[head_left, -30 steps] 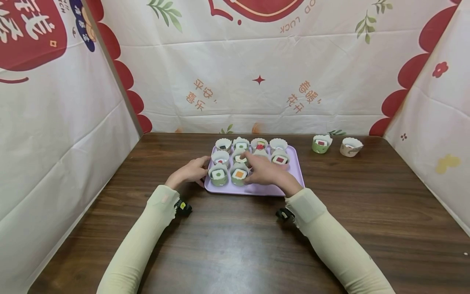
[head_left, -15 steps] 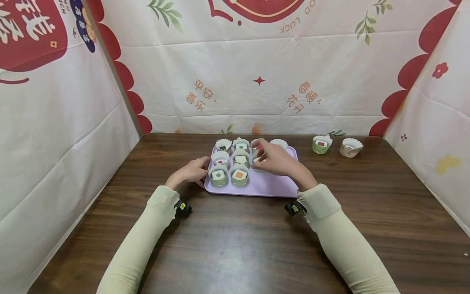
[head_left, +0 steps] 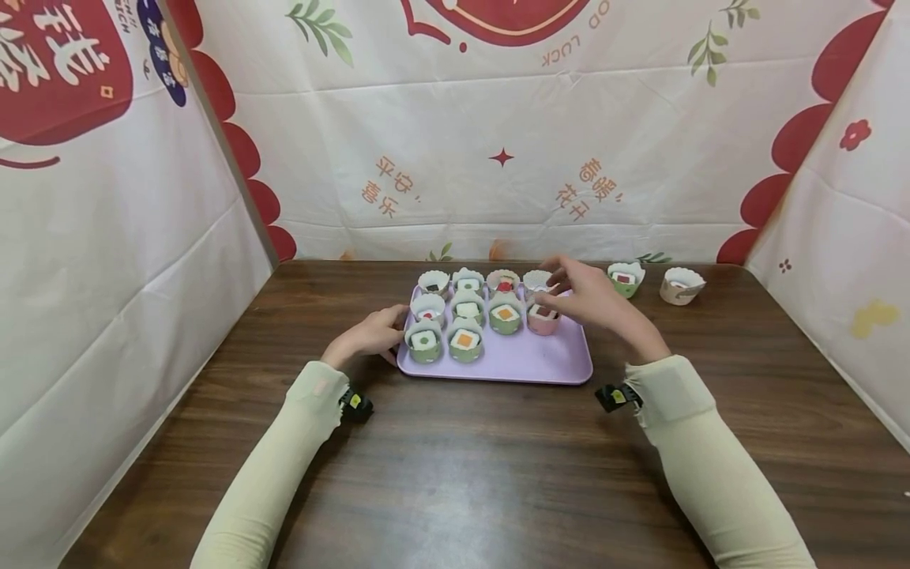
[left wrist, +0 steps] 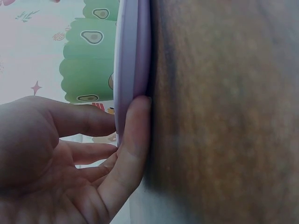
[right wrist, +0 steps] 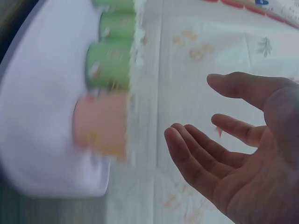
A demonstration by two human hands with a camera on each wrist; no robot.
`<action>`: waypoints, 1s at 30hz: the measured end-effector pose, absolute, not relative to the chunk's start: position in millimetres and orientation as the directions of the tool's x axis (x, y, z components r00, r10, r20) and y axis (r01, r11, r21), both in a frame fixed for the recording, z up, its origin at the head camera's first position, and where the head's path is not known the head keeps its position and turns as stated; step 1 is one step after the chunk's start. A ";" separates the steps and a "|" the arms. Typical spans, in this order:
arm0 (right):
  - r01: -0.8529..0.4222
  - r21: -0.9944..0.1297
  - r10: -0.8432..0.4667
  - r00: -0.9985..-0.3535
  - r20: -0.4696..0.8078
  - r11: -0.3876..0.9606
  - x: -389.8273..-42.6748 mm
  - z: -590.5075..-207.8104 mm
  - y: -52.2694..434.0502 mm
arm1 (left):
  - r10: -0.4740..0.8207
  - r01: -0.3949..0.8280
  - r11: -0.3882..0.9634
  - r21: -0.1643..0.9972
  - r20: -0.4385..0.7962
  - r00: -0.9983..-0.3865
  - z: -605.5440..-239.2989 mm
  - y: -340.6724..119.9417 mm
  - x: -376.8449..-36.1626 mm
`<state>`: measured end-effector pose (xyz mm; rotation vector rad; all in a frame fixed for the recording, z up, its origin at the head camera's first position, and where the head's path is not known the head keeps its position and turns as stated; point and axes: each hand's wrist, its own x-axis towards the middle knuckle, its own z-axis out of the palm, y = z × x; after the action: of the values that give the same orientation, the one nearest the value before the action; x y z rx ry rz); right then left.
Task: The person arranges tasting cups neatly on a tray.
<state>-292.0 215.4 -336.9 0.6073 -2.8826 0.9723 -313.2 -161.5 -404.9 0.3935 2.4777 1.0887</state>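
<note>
Two hands at a lilac tray of paper cups.
Left hand holds the tray's near-left edge, fingers straight against it; right hand hovers released above the pink cup, far right.

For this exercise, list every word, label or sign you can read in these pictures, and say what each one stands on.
"OD LUCK", upside down, on the back cloth wall; its start is cut off.
Orange Chinese characters on the same wall, upside down: not safely readable.
Large white characters on the red patch of the left cloth wall: cut off, unreadable.
The paper cups on the purple tray show patterns only, no words.
</note>
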 end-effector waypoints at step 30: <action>0.012 -0.378 0.023 -0.999 0.024 0.926 -307.9 -387.7 405.9 | 0.402 0.095 0.660 0.745 -0.244 -0.882 -403.7 -161.7 -311.7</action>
<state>-307.9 405.9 -387.7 -0.0280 -3.0550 0.5987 -311.7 -161.7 -403.7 0.3912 2.4884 1.0854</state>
